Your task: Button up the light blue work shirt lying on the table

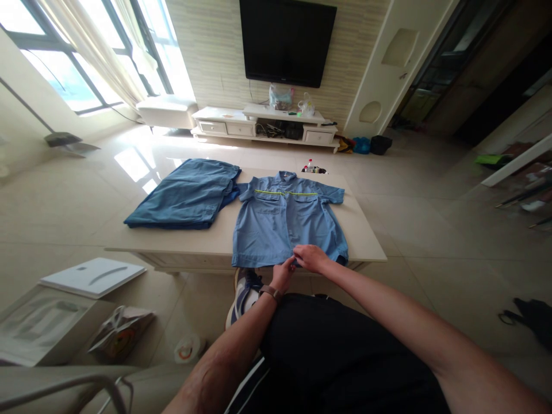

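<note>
A blue short-sleeved work shirt with a yellow chest stripe lies flat, front up, on a low cream coffee table. My left hand and my right hand meet at the shirt's bottom hem near the table's front edge. Both pinch the hem at the front placket. A folded pile of darker blue cloth rests on the table to the left of the shirt.
Small bottles stand at the table's far edge. A white TV stand sits under a wall TV. White boxes and a bag lie on the floor at left. A dark object lies at right.
</note>
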`<state>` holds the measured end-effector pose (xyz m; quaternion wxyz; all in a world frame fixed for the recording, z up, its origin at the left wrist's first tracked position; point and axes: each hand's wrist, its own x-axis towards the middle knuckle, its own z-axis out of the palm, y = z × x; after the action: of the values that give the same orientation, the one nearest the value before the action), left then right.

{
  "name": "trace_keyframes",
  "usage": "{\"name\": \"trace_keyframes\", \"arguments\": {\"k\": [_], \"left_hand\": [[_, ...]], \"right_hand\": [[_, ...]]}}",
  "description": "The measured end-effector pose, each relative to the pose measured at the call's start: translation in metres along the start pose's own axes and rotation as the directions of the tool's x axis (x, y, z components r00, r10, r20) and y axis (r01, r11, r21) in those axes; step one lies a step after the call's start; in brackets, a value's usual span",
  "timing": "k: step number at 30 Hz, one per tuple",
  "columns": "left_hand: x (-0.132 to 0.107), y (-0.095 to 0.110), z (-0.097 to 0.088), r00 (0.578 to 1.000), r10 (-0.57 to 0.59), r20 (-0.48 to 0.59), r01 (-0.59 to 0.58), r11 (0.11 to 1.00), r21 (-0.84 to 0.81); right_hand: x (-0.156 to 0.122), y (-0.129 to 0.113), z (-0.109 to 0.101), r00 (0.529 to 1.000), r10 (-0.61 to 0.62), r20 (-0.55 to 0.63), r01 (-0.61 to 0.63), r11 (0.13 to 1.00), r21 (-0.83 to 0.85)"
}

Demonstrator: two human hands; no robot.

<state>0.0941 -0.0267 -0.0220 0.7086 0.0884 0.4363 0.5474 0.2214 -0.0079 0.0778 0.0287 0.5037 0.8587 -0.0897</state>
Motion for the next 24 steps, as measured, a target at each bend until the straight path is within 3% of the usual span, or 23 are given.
{"name": "trace_keyframes", "arguments": {"k": [10,24], "left_hand": [[0.0033,-0.0016,-0.0004,1.000,-0.018,-0.023,0.017,0.999,-0.042],[0.0027,-0.0032,-0.0039,1.000,0.006,0.011,-0.006,1.000,0.028]], "right_hand": [[0.0003,0.0009,0.0028,1.000,0.023,0.009,-0.023,1.000,-0.004],[0.0009,0.0025,0.0057,0.999,0.048,0.024,-0.048,0.999,0.005]]}}
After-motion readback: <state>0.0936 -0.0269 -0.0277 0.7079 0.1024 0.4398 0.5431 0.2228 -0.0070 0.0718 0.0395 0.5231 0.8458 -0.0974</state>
